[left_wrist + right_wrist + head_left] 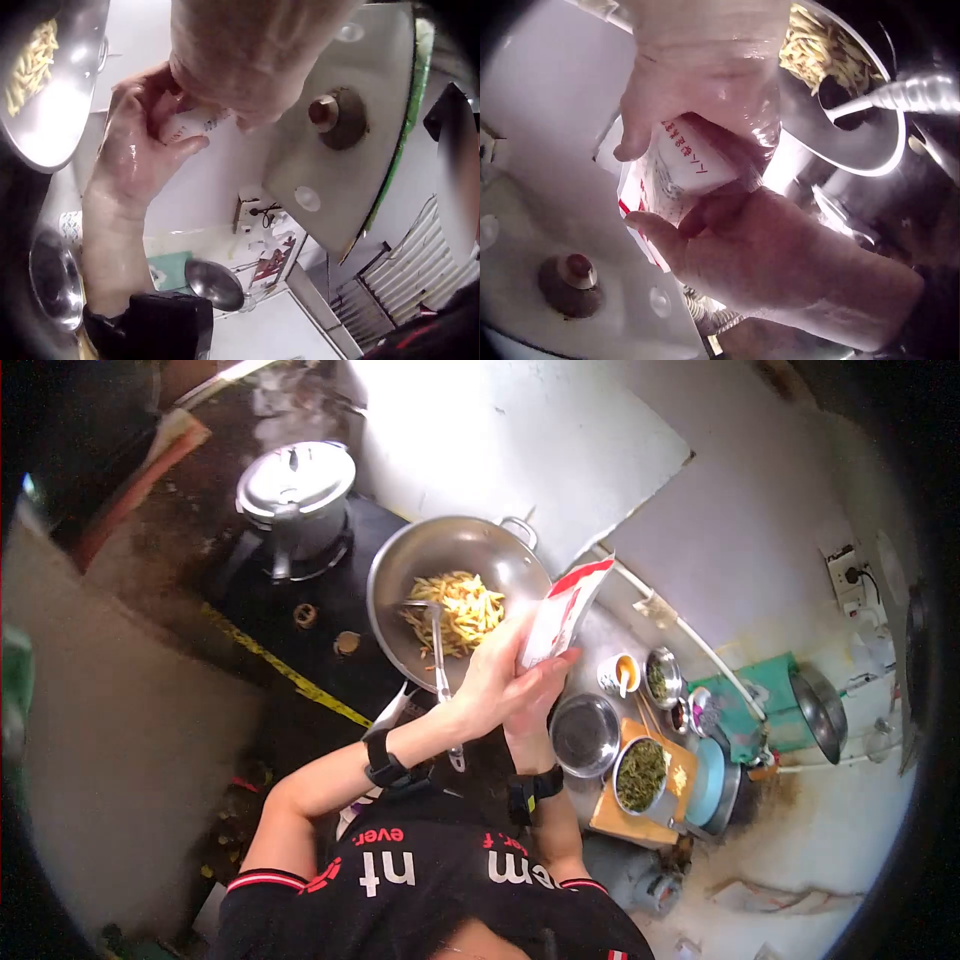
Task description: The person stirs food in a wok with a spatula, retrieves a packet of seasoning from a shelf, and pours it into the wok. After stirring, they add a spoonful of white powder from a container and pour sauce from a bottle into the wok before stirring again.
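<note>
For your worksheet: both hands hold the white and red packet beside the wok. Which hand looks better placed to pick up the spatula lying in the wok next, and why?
Probably the left hand: it lies closest to the spatula handle, nearer the wok. The right hand is under the packet, on the bowl side.

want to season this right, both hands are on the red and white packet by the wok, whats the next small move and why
Probably tip the packet over the wok: both hands grip it beside the rim, and the potato strips sit there with the spatula resting in them.

stove (320,610): wok (455,555), pressure cooker (295,490) | counter (600,645): steel bowls (585,735)
</note>
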`<control>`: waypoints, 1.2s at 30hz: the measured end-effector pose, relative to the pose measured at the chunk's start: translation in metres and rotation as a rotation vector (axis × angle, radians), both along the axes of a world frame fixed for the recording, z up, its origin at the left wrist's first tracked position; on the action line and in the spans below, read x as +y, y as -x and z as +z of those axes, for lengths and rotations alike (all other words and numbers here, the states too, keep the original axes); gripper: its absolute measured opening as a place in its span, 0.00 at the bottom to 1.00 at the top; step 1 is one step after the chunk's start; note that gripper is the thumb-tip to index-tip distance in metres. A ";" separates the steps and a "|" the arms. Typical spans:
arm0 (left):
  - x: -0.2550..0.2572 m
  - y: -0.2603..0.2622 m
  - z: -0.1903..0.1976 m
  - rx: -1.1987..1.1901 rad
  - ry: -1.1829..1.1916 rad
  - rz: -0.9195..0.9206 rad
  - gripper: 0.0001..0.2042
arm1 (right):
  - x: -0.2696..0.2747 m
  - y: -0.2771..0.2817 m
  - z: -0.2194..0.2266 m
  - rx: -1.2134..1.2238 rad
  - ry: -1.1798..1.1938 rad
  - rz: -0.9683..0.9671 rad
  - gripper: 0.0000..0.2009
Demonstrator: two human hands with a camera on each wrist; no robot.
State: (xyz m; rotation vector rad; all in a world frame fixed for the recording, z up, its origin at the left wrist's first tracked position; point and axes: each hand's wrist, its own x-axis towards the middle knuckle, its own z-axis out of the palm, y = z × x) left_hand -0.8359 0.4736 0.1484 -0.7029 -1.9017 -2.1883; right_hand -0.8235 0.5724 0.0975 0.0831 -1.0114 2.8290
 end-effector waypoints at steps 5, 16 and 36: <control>-0.025 -0.044 0.022 0.052 0.079 0.287 0.14 | -0.031 -0.026 0.021 -0.022 0.066 0.280 0.38; -0.076 -0.269 -0.002 -0.148 -0.089 1.019 0.13 | -0.094 -0.172 0.000 -0.141 0.208 1.218 0.41; -0.043 -0.828 -0.036 -0.080 -0.322 2.087 0.22 | -0.315 -0.704 0.138 0.705 -0.375 2.280 0.10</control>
